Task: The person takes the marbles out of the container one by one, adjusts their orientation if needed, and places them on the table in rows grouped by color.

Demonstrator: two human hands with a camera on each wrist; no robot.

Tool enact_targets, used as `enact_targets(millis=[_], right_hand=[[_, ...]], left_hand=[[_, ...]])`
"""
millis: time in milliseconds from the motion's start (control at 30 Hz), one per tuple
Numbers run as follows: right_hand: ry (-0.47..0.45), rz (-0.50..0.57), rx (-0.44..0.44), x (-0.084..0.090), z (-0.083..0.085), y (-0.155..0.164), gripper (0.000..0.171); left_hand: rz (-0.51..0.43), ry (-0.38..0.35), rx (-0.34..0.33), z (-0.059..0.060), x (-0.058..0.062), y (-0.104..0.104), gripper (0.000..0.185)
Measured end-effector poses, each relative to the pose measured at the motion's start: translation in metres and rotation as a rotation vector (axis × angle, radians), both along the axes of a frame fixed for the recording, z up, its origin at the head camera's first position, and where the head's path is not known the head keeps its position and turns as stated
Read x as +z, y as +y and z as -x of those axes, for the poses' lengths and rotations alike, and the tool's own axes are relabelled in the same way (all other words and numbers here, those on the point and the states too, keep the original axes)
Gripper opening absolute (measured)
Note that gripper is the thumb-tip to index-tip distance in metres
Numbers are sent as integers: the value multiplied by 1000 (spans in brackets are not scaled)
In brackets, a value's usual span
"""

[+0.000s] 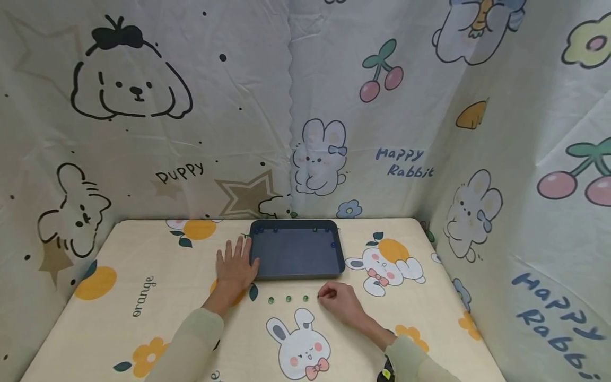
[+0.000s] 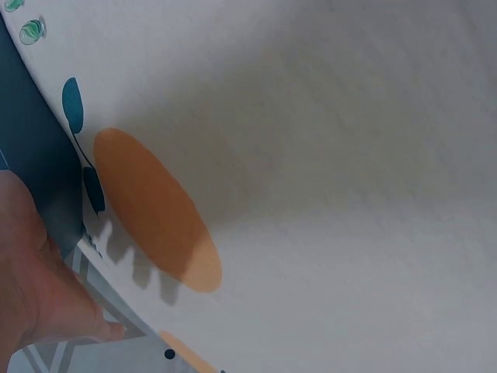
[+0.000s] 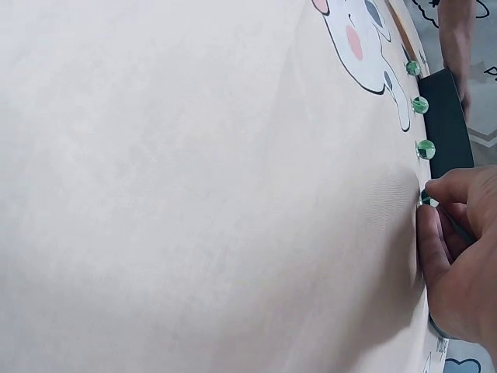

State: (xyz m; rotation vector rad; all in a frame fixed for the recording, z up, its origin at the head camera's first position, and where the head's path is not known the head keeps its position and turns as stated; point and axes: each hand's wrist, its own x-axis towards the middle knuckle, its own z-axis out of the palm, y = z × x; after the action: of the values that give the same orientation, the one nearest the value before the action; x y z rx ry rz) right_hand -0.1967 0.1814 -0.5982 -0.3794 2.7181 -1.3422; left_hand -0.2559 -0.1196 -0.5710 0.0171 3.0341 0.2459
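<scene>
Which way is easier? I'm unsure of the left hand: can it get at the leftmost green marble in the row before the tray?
Probably yes. The left hand lies flat beside the tray, and the leftmost green marble sits close by with bare cloth between them.

A makeshift home-style tabletop booth is seen here, not a lab or workshop. Three sides are closed in by a cream cartoon-print bedsheet backdrop (image 1: 286,106), with a puppy drawn at upper left, cherries at upper centre and "Happy Rabbit" lettered at right. Across the lower frame, a table is covered by a pale yellow cloth printed with rabbits and oranges (image 1: 143,276). A dark blue rectangular plastic tray (image 1: 296,254) is set at its centre.
</scene>
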Motion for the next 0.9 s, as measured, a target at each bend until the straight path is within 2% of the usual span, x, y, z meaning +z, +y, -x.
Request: enact_targets(millis=[233, 900], right_hand=[[5, -9, 14, -2, 0, 0, 13], [-36, -49, 75, 3, 3, 3, 8]], left_hand=[[-11, -10, -1, -1, 0, -2, 73], [-47, 11, 14, -2, -2, 1, 73]])
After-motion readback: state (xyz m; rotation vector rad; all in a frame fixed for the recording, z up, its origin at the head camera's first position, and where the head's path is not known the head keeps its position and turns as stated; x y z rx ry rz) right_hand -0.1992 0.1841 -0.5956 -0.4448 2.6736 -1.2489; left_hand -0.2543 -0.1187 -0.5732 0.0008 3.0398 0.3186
